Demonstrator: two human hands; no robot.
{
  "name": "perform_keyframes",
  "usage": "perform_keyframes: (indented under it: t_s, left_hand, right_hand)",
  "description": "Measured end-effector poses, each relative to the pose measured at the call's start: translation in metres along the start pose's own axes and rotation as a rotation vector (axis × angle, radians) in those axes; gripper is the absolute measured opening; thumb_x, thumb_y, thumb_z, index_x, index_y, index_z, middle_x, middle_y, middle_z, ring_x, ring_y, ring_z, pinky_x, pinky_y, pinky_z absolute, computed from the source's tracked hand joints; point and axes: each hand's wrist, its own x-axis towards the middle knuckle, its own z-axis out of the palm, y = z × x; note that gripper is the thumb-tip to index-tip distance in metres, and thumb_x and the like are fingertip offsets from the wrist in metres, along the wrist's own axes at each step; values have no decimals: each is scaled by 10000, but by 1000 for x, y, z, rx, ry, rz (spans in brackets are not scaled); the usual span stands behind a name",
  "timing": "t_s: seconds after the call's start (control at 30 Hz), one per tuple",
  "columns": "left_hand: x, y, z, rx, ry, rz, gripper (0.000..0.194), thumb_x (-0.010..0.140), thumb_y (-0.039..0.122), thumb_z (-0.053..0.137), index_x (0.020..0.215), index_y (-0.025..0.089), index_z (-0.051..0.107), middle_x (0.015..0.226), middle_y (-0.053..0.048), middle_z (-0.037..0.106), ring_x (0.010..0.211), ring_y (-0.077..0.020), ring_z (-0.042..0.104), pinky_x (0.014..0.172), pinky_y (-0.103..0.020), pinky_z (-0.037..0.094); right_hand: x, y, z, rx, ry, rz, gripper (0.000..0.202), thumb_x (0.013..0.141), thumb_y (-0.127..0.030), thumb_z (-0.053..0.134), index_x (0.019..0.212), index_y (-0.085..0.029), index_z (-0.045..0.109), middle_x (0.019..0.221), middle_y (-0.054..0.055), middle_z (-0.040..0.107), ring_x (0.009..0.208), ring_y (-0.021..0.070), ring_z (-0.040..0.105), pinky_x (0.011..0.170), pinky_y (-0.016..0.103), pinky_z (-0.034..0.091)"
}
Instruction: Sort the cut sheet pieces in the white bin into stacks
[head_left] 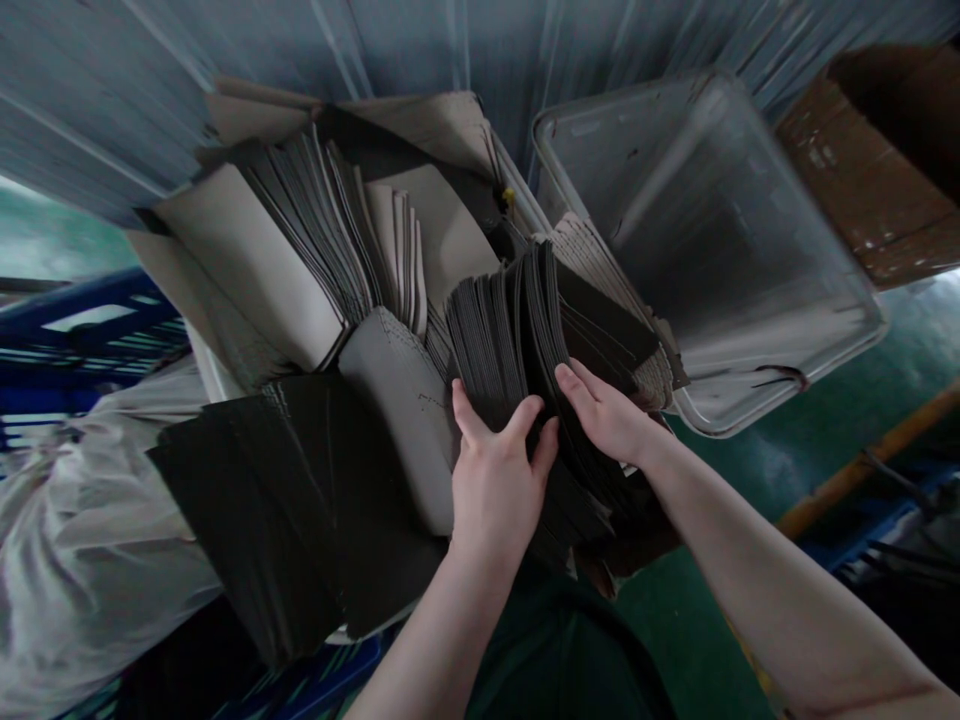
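A bin is heaped with dark and light sheets. Near its right side, a stack of dark grey sheets (487, 335) stands on edge. My left hand (499, 470) is on the lower part of this stack, thumb and fingers bent round its sheets. Just to the right, my right hand (604, 410) grips the side of another dark bundle (547, 310), its fingertips on the edge and its palm side hidden. A narrow gap parts the two bundles. Left of my hands lie a light grey sheet pile (397, 400) and a wide dark pile (300, 500).
An open translucent tub (720, 240) stands at the right, with a cardboard box (870, 180) beyond it. Blue crates (97, 320) and a whitish cloth sack (105, 540) are at the left. A corrugated metal wall (405, 45) runs behind the bins.
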Motion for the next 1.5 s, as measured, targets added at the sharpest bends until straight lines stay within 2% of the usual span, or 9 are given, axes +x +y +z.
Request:
perform_keyframes:
  t_s: [0.1,0.17,0.23,0.4,0.53,0.8,1.1,1.37,1.5]
  left_hand:
    - [2,-1,1,72,38,52,391,846,509,451,1184,347,563,1488,-115,114,1256,-389,408,895,-510,465]
    - [4,-1,2,122,80,76,395,840,517,460,1167,330,578,1462,-124,184,1311,-392,323,964,-537,400]
    - [4,-2,2,137,93,87,390,844,507,461,1164,321,585,1451,-126,210,1319,-390,307,976,-527,392]
    - [4,-3,5,76,48,94,376,880,451,421,1233,376,527,1475,-108,114,1285,-387,373,936,-472,449]
    - [3,-2,5,59,38,74,391,867,489,419,1222,370,531,1477,-124,59,1263,-420,393,908,-476,465]
    - [2,1,5,99,76,33,489,793,599,457,1168,307,569,1470,-155,96,1238,-454,399,858,-514,478]
    - [2,1,7,107,84,21,503,777,615,471,1155,301,574,1470,-147,91,1255,-452,374,889,-521,456]
    - [2,3,6,109,73,13,486,785,602,475,1153,302,575,1470,-142,99,1243,-436,394,875,-506,467]
    - [1,4,5,89,71,3,435,808,561,478,1142,301,582,1473,-130,87,1253,-424,389,880,-487,471]
  right_hand:
    - [2,2,0,3,-4,10,582,920,-573,269,1355,-217,421,1374,49,479,1314,192,382,1129,369,253]
    - [2,3,0,-2,-4,40,615,912,-588,276,1361,-192,419,1390,61,460,1330,192,357,1138,364,231]
    - [3,4,-1,4,-10,57,629,910,-591,281,1368,-180,411,1410,65,434,1338,189,343,1142,361,219]
    - [2,5,-3,34,-20,63,623,910,-587,300,1377,-188,400,1410,60,434,1338,185,344,1144,366,215]
    - [1,5,-5,45,-5,67,597,903,-586,323,1362,-219,427,1397,34,453,1336,203,346,1145,379,216]
    - [1,1,-5,83,-25,-33,513,939,-511,304,1356,-238,428,1349,25,507,1297,171,406,1121,351,269]
    - [0,10,-3,31,12,123,676,896,-620,278,1384,-168,394,1422,76,413,1346,193,328,1151,370,200]
    - [2,4,-1,12,11,93,633,890,-618,313,1347,-202,450,1396,54,452,1352,203,315,1157,386,182]
    - [2,4,-2,-18,9,85,646,900,-602,304,1361,-166,426,1400,77,445,1347,192,325,1151,368,201]
